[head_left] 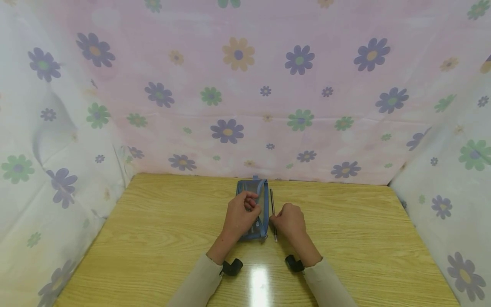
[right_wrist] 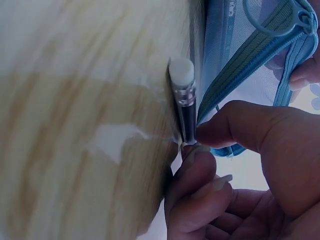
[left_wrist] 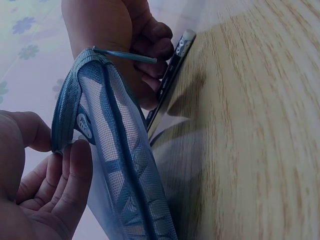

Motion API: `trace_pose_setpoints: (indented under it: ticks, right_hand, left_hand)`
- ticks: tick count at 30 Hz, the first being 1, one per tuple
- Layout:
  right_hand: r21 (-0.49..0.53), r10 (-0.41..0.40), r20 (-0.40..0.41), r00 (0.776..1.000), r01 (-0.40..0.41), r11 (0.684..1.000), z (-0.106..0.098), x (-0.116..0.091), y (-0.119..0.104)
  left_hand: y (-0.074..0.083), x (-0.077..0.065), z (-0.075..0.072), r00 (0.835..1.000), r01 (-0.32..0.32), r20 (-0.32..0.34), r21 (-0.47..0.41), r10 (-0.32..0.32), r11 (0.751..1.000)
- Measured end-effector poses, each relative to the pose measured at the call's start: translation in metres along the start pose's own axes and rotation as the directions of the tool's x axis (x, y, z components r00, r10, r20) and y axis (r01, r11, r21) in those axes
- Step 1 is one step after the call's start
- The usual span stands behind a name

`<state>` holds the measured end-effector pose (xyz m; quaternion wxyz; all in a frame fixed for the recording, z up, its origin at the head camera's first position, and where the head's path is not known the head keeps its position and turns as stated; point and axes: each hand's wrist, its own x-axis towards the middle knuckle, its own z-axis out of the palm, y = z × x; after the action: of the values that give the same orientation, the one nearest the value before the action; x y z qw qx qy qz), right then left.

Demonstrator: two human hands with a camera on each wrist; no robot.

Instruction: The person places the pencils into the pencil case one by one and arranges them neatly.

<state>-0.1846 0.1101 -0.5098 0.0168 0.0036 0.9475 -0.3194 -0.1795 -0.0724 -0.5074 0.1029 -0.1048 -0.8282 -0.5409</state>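
A blue mesh zip pouch (head_left: pixel 250 186) lies on the table, its zipper side facing right. My left hand (head_left: pixel 240 215) is over the pouch and pinches the zipper edge between thumb and fingers, as the left wrist view shows. That edge stands lifted, and the pouch (right_wrist: pixel 255 55) gapes along its zipper. Just right of it, my right hand (head_left: pixel 290 219) pinches a dark pencil (head_left: pixel 272 200) near its middle. The pencil (left_wrist: pixel 172 65) lies low along the table beside the pouch, its white eraser (right_wrist: pixel 181 71) pointing toward the body.
Light wood-grain table (head_left: pixel 172 213) extends on both sides of the hands. A flower-patterned cloth (head_left: pixel 264 106) rises behind the table and along its left and right sides. Black wrist mounts (head_left: pixel 232 267) sit at both cuffs. A ring-shaped zipper pull (right_wrist: pixel 272 34) hangs at the pouch's near end.
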Motion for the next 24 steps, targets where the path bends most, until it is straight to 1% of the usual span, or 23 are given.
trace_pose_setpoints:
  ticks: [13, 17, 24]
  right_hand:
    - [-0.057, 0.030, 0.015, 0.999, -0.029, 0.998, -0.0032, -0.0038, -0.0022]
    - [-0.047, 0.036, 0.025, 0.999, -0.035, 0.998, -0.0034, -0.0033, -0.0008]
    - [0.006, 0.028, 0.062, 0.998, -0.028, 1.000, -0.0054, -0.0027, 0.0012]
  left_hand:
    - [-0.0009, 0.0006, -0.0005, 1.000, -0.002, 0.007, 0.009, 0.002, 1.000]
    - [-0.0005, 0.0002, -0.0008, 1.000, -0.004, 0.006, 0.005, 0.004, 1.000]
    - [-0.0007, -0.0003, -0.0009, 1.000, 0.003, 0.012, 0.002, -0.003, 1.000]
